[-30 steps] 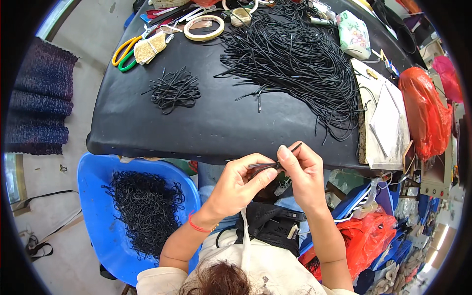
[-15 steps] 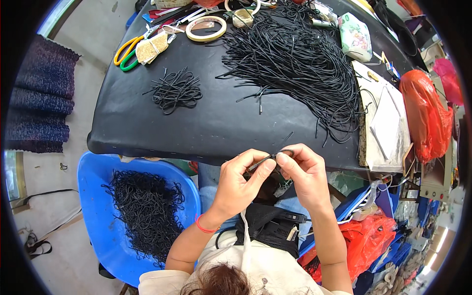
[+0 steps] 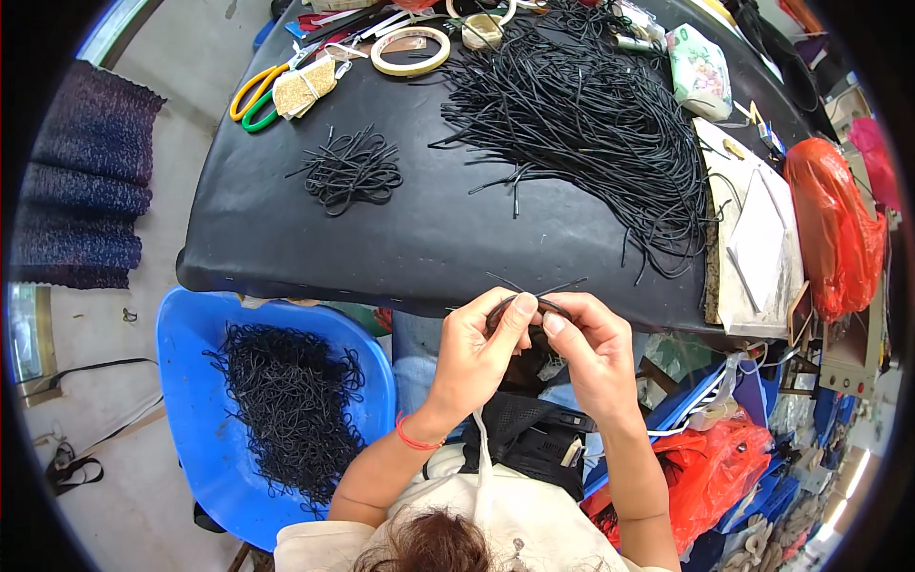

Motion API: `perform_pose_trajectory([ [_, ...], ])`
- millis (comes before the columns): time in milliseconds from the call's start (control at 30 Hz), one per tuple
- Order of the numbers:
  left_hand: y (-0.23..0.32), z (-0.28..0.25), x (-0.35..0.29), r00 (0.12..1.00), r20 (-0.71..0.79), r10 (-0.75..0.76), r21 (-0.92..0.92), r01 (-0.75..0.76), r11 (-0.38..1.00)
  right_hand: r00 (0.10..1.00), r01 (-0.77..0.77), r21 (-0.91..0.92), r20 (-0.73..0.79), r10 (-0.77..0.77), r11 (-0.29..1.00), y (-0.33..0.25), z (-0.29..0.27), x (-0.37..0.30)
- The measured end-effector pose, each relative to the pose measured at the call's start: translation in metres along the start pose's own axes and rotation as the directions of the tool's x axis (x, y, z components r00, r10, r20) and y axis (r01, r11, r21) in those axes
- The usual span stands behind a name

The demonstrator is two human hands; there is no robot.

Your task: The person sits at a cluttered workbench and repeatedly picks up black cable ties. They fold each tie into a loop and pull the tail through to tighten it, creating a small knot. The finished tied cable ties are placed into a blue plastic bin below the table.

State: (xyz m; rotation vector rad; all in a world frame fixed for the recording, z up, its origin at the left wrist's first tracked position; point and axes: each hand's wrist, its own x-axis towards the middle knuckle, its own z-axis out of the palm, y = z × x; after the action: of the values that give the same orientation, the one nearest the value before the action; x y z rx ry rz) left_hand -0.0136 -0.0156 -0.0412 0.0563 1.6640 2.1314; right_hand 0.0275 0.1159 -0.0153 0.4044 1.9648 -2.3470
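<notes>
Both my hands meet in front of the black table's near edge, pinching one thin black cord (image 3: 545, 293). My left hand (image 3: 483, 345) has thumb and fingers closed on the cord, a red string round its wrist. Close beside it, my right hand (image 3: 593, 348) grips the cord between thumb and forefinger. The two cord ends cross and stick out above my fingers; part of the cord is hidden behind them. A large heap of straight black cords (image 3: 581, 124) lies farther up the table. To its left is a small pile of looped cords (image 3: 351, 172).
A blue tub (image 3: 181, 381) holding a mass of knotted cords (image 3: 286, 410) stands at lower left. On the table (image 3: 410, 248) are scissors (image 3: 257, 100), a tape roll (image 3: 410, 70) and a tissue pack (image 3: 699, 71). Red plastic bags (image 3: 834, 229) are at right.
The cord ends now cross and point up above my fingers, where before one short end showed. My left hand has turned slightly and come nearer the right. The view has shifted a little.
</notes>
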Motion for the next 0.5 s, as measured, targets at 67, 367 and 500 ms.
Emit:
perform_pose_trajectory([
  [67, 0.001, -0.001, -0.001, 0.999, 0.008, -0.033, -0.030, 0.033, 0.999, 0.999, -0.033, 0.013, 0.023, 0.033, 0.999, 0.001, -0.004, 0.000],
  [367, 0.002, -0.005, 0.003, 0.994, 0.098, -0.056, -0.100, 0.066, 0.993, 0.979, -0.191, 0.070, 0.088, 0.184, 0.979, -0.005, -0.018, 0.009],
  [500, 0.006, -0.001, 0.002, 0.990, 0.130, -0.045, -0.114, 0.060, 0.992, 0.989, -0.146, 0.057, -0.022, 0.147, 0.988, -0.003, -0.011, 0.018],
])
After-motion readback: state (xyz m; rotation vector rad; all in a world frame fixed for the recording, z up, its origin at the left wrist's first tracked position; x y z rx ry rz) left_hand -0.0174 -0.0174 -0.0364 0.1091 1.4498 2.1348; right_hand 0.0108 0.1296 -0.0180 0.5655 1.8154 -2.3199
